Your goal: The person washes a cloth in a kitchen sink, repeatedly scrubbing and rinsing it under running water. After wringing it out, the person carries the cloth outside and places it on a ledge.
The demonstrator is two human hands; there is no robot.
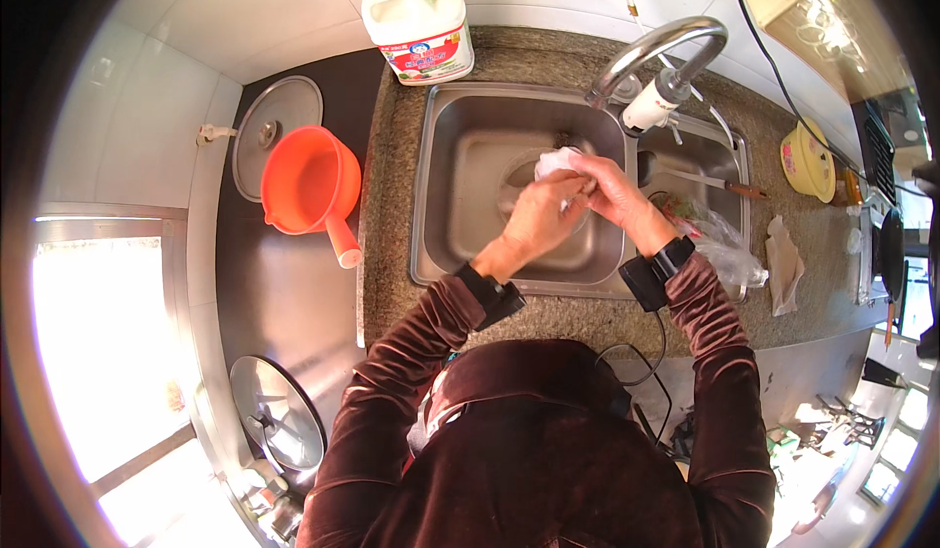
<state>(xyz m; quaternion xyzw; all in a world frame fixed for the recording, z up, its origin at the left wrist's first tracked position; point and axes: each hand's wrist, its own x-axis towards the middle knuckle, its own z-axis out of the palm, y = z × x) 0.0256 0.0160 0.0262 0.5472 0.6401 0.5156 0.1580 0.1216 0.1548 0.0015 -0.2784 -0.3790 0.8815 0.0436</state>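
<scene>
Both hands meet over the larger basin of a stainless steel sink. Between them is a soft white item, perhaps a cloth or paper; the fingers partly hide it. My left hand grips it from the near left, knuckles up. My right hand closes on it from the right, thumb and fingers close to the left fingertips. Beneath the hands, a round, see-through bowl sits in the basin, largely covered by them. The chrome faucet arches above, behind the right hand.
Left of the sink are an orange dipper and a metal lid. A detergent jug stands behind. The smaller basin holds a ladle and a plastic bag. A yellow tub stands farther right.
</scene>
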